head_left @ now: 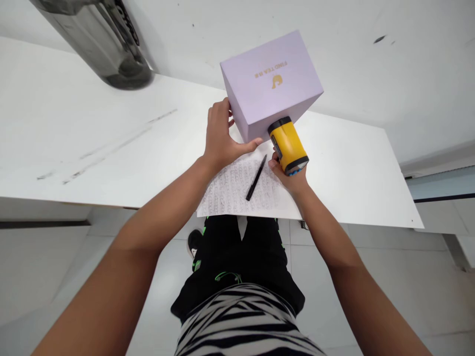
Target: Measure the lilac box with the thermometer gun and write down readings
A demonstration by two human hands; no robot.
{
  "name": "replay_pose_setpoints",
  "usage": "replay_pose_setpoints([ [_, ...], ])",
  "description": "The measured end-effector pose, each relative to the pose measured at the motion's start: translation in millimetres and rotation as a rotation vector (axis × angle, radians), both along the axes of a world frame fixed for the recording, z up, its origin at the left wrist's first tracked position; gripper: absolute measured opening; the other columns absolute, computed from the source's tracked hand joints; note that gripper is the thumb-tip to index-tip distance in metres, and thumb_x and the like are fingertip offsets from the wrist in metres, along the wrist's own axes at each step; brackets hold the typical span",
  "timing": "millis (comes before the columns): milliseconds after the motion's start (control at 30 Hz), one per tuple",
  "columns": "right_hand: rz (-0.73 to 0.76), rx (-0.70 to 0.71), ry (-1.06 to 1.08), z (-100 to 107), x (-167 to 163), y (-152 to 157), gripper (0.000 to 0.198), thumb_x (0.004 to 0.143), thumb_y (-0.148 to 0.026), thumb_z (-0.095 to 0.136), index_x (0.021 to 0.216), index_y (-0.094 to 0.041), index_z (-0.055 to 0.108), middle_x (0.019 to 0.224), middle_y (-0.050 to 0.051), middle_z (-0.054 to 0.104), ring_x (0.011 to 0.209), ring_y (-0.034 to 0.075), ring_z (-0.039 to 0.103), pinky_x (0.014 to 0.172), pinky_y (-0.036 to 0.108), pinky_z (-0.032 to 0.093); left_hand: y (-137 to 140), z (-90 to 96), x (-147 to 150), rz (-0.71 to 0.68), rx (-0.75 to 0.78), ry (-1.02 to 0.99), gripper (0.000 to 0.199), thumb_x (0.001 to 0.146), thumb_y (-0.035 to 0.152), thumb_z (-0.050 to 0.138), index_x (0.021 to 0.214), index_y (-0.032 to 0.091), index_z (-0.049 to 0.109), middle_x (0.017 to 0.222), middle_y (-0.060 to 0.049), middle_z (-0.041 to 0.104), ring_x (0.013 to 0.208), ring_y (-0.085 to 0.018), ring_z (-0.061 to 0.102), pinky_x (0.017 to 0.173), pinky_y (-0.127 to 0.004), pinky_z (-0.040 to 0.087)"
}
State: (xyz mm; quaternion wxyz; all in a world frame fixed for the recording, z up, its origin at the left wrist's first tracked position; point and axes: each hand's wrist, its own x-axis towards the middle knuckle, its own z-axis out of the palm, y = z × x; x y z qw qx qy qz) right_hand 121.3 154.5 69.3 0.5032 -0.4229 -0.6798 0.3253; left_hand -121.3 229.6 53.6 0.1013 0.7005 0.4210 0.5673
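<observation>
A lilac tea box (pixel 272 81) with gold lettering stands at the back of the white table. My left hand (pixel 224 136) grips its left corner, fingers along the side and thumb stretched across the lower front. A yellow handheld device (pixel 289 144) with black ends touches or nearly touches the box's front face. My right hand (pixel 291 173) is closed around it from below, most fingers hidden behind it. Between my hands a black pen (pixel 256 178) lies on a sheet of handwritten paper (pixel 226 190).
A grey translucent bottle (pixel 107 44) stands at the back left against the white wall (pixel 371 64). The white table (pixel 352 173) ends just in front of my body, with its right corner in view. Tiled floor (pixel 389 277) lies below.
</observation>
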Motion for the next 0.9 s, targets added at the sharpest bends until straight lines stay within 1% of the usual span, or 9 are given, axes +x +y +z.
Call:
replay_pose_setpoints([
  [133, -0.011, 0.000, -0.018, 0, 1, 1, 0.048, 0.086, -0.064, 0.090, 0.109, -0.030, 0.066, 0.088, 0.000, 0.074, 0.082, 0.023, 0.075, 0.082, 0.048, 0.066, -4, 7.0, 1, -0.006, -0.039, -0.008, 0.111, 0.068, 0.099, 0.085, 0.155, 0.037, 0.053, 0.140, -0.017, 0.063, 0.140, -0.043, 0.065, 0.105, -0.060, 0.070],
  [300, -0.015, 0.002, -0.032, 1, 0, 2, 0.046, 0.086, -0.066, 0.089, 0.101, -0.031, 0.064, 0.087, 0.000, 0.075, 0.082, 0.023, 0.076, 0.082, 0.047, 0.066, -6, 12.3, -1, -0.015, -0.087, -0.017, 0.113, 0.065, 0.103, 0.082, 0.152, 0.038, 0.054, 0.139, -0.017, 0.064, 0.143, -0.046, 0.063, 0.108, -0.065, 0.068],
  [433, -0.020, -0.018, -0.023, 0, -1, 3, 0.049, 0.083, -0.065, 0.092, 0.106, -0.031, 0.066, 0.086, -0.001, 0.074, 0.082, 0.023, 0.076, 0.083, 0.046, 0.067, -8, 15.3, -1, -0.016, -0.088, -0.005, 0.111, 0.066, 0.103, 0.082, 0.152, 0.038, 0.055, 0.140, -0.017, 0.064, 0.144, -0.045, 0.062, 0.110, -0.066, 0.068],
  [567, -0.018, -0.013, -0.024, -2, -1, 5, 0.049, 0.085, -0.066, 0.090, 0.110, -0.031, 0.066, 0.088, 0.000, 0.074, 0.084, 0.023, 0.076, 0.084, 0.048, 0.066, -10, 19.3, -2, -0.017, -0.105, -0.002, 0.110, 0.065, 0.102, 0.083, 0.151, 0.039, 0.055, 0.143, -0.017, 0.064, 0.145, -0.046, 0.061, 0.111, -0.068, 0.067],
  [767, 0.017, 0.022, -0.038, -1, 1, 5, 0.045, 0.087, -0.064, 0.088, 0.109, -0.031, 0.066, 0.091, 0.001, 0.075, 0.084, 0.023, 0.076, 0.084, 0.047, 0.066, -10, 19.1, -1, -0.021, -0.123, -0.030, 0.111, 0.064, 0.103, 0.083, 0.149, 0.037, 0.055, 0.143, -0.018, 0.064, 0.149, -0.047, 0.058, 0.112, -0.068, 0.067],
  [900, -0.003, -0.001, -0.069, -1, 2, 4, 0.045, 0.086, -0.063, 0.090, 0.104, -0.031, 0.065, 0.093, 0.001, 0.075, 0.087, 0.024, 0.076, 0.087, 0.049, 0.067, -9, 17.9, -2, -0.007, -0.123, -0.024, 0.110, 0.065, 0.102, 0.084, 0.148, 0.036, 0.055, 0.146, -0.019, 0.063, 0.153, -0.047, 0.057, 0.115, -0.067, 0.066],
])
